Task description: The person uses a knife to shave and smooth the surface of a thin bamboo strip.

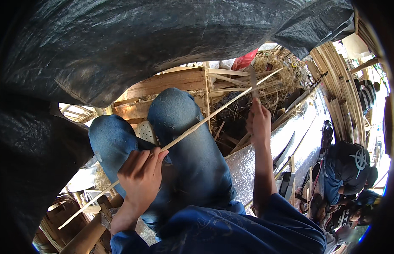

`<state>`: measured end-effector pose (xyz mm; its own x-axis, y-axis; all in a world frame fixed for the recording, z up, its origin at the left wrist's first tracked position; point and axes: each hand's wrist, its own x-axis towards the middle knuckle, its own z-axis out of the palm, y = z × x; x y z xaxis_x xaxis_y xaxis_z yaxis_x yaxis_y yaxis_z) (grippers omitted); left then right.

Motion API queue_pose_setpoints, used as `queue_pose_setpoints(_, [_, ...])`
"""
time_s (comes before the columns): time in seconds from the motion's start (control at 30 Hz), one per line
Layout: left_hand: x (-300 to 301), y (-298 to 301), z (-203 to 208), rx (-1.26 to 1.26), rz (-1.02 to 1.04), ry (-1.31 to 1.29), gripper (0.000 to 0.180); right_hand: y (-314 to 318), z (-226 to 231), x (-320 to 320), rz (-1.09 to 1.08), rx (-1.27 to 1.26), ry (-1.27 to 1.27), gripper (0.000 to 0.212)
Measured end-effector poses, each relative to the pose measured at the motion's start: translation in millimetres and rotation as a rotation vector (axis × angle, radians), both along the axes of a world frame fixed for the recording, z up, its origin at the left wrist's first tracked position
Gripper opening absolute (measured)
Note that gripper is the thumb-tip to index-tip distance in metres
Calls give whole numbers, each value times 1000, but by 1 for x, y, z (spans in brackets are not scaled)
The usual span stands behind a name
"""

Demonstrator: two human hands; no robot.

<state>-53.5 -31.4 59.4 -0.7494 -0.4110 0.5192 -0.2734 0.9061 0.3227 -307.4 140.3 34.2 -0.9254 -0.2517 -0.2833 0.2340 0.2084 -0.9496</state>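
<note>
Wears a dark blue shirt (pixel 235 233) with a faint, paler print (pixel 203 218) on its front and loose sleeves (pixel 288 220) leaving forearms (pixel 264 173) bare; also wears blue denim jeans (pixel 201 156), faded lighter toward the knees (pixel 171 101).

My L hand (pixel 140 172) grips a long pale strip (pixel 184 135) running diag. over my jeans (pixel 201 156); R hand (pixel 259 121) holds a knife (pixel 253 79), blade crossing it nr far end. Blk tarp (pixel 163 38) in front, straw (pixel 266 64) beyond, silvery sheet (pixel 247 167) to my R, co-worker (pixel 345 163) past that.

Left hand (pixel 140 174) clenched, palm down; right hand (pixel 259 122) clenched, arm (pixel 264 171) outstretched
</note>
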Motion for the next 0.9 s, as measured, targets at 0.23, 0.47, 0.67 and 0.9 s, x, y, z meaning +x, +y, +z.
queue_pose_setpoints(0.23, [3, -2, -7, 3, -28, 47, 15, -8, -19, 44, 295, 227, 268, 27])
queue_pose_setpoints(0.47, [1, 7, -11, 1, -6, 55, 15, -4, -21, 45, 313, 40, 225, 26])
queue_pose_setpoints(0.67, [12, 18, -19, -2, 7, 44, 16, -2, -5, 54, 260, 128, 212, 40])
queue_pose_setpoints(0.9, [20, 32, -21, 3, 34, 31, 17, 2, 7, 105, 562, -149, -583, 40])
